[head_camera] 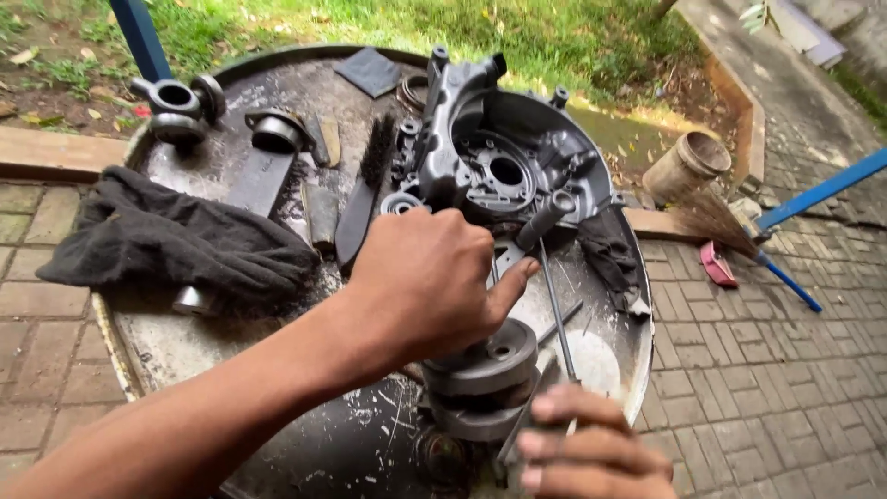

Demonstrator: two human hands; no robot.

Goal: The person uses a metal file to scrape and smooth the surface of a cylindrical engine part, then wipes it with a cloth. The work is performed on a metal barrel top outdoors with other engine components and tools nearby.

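Head view: at the frame centre, the left hand was seen with fingers curled, though what it grasped could not be told. At the lower right, the right hand was closed around a crankshaft on the round metal table, below the engine case.

On a round counter set on a brick-paved floor, an engine casing stands at the far side, with a wire brush just to its left and a connecting rod further left. A cloth lies at the left edge. At the near edge a crankshaft stands between the left hand, above it, and the right hand, beside it below. A broom lies on the paving to the right, grass behind.
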